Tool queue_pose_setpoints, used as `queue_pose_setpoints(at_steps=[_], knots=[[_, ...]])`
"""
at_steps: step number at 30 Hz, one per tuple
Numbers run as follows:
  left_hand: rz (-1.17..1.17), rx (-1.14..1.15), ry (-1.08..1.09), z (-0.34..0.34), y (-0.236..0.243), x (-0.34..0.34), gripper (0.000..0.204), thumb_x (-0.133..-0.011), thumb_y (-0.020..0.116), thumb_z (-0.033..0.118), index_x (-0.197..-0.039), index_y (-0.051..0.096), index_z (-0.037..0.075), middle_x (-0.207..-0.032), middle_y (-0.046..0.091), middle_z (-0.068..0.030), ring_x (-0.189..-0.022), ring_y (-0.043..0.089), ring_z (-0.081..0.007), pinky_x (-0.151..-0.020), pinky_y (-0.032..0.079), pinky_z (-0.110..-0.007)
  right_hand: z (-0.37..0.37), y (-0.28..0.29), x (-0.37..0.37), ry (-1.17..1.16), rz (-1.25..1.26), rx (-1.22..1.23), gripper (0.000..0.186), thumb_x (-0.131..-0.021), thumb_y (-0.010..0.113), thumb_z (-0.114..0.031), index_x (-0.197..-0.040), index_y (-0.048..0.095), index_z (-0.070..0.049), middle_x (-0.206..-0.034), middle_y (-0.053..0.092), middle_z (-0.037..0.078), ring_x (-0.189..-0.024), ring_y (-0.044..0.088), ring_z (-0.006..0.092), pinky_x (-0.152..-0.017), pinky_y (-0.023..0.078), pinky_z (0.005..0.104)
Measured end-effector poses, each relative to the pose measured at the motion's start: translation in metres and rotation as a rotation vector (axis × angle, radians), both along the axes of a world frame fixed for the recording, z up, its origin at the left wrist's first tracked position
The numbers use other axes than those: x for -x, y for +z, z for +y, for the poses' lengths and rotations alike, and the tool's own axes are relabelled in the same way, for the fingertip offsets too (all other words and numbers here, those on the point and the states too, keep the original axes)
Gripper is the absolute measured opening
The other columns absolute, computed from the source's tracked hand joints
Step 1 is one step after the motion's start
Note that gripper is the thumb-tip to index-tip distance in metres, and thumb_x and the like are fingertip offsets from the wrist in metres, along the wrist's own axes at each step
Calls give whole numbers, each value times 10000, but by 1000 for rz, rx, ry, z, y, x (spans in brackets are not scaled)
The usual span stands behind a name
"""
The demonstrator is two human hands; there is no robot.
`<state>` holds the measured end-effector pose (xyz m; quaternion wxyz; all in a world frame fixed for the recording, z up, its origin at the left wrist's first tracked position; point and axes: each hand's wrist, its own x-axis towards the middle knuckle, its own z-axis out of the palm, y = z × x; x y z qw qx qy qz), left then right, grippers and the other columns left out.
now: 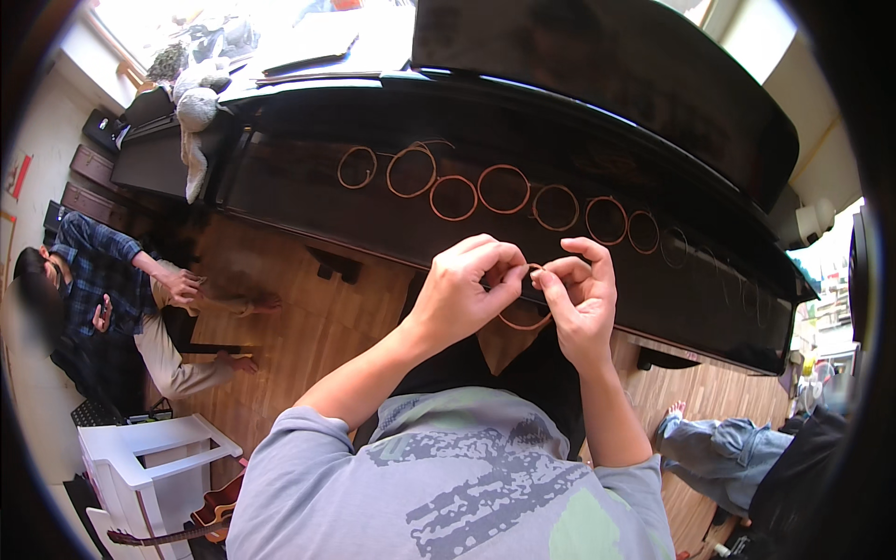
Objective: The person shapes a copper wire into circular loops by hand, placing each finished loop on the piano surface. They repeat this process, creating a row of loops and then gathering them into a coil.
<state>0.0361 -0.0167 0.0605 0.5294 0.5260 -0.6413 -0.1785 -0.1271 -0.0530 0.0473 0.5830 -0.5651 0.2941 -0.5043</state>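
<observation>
Centre of frame: we see a thin, round, copper-coloured wire ring (pixel 525 329) between the left hand (pixel 471 285) and right hand (pixel 581 303), thumb and fingers of each pinched closed on it. Upper middle: we count seven copper-coloured wire coils (pixel 454 219) rowed along the glossy black worktop (pixel 299 173).

Seemingly a home around me: wooden floor (pixel 271 385) at eight o'clock, guitar (pixel 218 510) past seven, plush toy (pixel 196 109) at ten, someone's bare foot (pixel 676 410) at four.
</observation>
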Motion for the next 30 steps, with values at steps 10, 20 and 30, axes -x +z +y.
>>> queue_pose_setpoints(at_steps=[10,20,30], knots=[[62,-46,-28,0,2,-4,57,-788,700,40,-831,670,17,-671,559,-29,-560,506,-99,-503,407,-254,0,8,9,193,20,-87,357,-811,679,69,-1153,594,13,-910,602,16,-839,561,76,-771,468,215],[193,-171,-77,6,1,-3,58,-854,690,66,-879,665,20,-694,576,40,-594,473,-18,-525,392,-192,1,7,4,-138,369,322,162,-792,704,33,-945,673,-11,-805,654,72,-711,599,150,-663,488,268],[1035,-373,-341,10,-39,-11,484,-983,515,347,-1368,376,88,-1193,550,-125,-1055,594,-180,-836,501,-307,-9,2,-31,-210,430,558,128,-793,677,9,-917,676,-22,-842,654,93,-772,624,246,-671,510,337]])
